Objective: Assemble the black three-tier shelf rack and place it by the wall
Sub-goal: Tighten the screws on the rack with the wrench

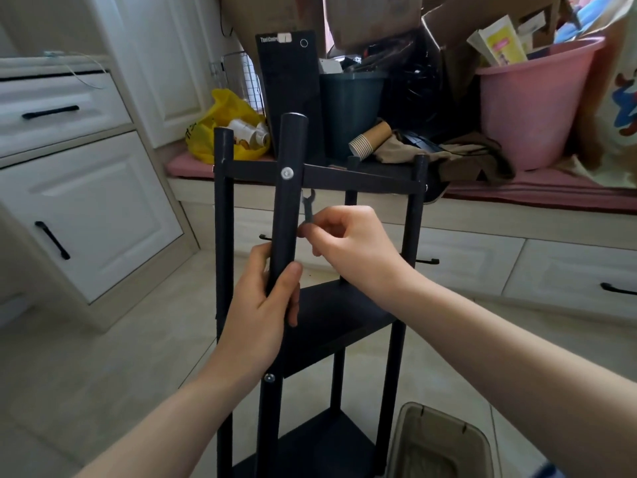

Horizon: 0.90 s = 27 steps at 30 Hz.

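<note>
The black three-tier shelf rack (355, 177) stands upright on the tiled floor in front of me, with its black tiers joined to several black poles. My left hand (265, 305) grips the near front pole (287, 208) below a silver bolt head (287, 173) at the top tier. My right hand (344, 243) pinches a small flat grey wrench (307, 208), held upright just right of that pole, its open jaw under the top tier's edge. A second bolt (269, 377) shows lower on the same pole.
A window bench with a pink cushion (517, 188) behind the rack holds a pink tub (531, 105), a dark bin (351, 108), a yellow bag (224, 132), paper cups and cardboard boxes. White cabinets (86, 208) stand left. A beige bin (441, 443) sits at lower right.
</note>
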Available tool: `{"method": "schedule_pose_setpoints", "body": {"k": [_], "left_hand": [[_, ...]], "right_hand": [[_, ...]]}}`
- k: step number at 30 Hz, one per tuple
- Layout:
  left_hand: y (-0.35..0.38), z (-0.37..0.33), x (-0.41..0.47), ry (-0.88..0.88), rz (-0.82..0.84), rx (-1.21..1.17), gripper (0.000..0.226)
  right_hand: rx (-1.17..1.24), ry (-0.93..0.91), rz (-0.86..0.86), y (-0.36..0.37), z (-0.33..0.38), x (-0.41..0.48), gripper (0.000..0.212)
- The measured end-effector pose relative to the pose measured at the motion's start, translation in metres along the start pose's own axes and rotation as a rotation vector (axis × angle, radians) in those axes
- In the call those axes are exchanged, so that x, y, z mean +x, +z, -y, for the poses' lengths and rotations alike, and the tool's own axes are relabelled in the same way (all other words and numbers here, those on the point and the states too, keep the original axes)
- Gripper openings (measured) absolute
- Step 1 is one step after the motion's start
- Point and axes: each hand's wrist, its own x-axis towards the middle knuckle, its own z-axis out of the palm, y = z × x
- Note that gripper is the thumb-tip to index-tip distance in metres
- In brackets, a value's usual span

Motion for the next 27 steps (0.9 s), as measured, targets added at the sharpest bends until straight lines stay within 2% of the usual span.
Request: {"method": "schedule_pose_setpoints", "body": {"k": [9, 15, 18, 27], "left_hand": [[0.0, -0.001, 0.0, -0.025, 0.036, -0.025, 0.011], [-0.008, -0.003, 0.0, -0.04, 0.05, -0.021, 0.019], [-0.01, -0.004, 0.0, -0.055, 0.063, -0.029, 0.027], [-0.021, -0.005, 0.003, -0.094, 0.065, -0.065, 0.033]], "right_hand": [[-0.038, -0.086, 0.017, 0.002, 0.002, 0.008, 0.017], [0.056, -0.045, 0.051, -0.003, 0.003, 0.014, 0.017], [0.049, -0.056, 0.033, 0.002, 0.004, 0.015, 0.016], [0.155, -0.068, -0.007, 0.014, -0.001, 0.016, 0.018]]}}
